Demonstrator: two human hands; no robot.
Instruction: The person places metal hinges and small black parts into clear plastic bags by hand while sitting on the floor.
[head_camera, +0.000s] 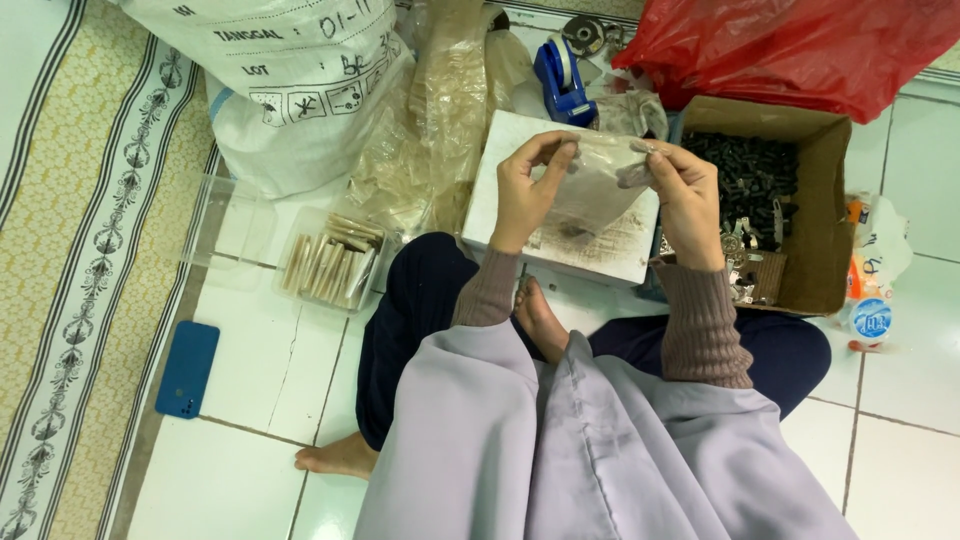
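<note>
Above the white box (560, 240) — both hands hold a clear bag (600, 185) upright.

The small bag (598, 180) was thin clear plastic — glossy; the box (820, 200) matt brown cardboard; the floor (250, 350) smooth tile.

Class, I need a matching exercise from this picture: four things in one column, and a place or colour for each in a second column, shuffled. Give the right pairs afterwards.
Things:
1. clear bag
2. phone
3. tape dispenser
4. cardboard box

Places or colours:
A. blue, lying on the floor tiles by the patterned mat
B. open, filled with small dark parts
C. held up between both hands
D. blue, standing behind the white block

Pairs: 1-C, 2-A, 3-D, 4-B

The left hand and right hand pinch the bag by its top edge.
</note>
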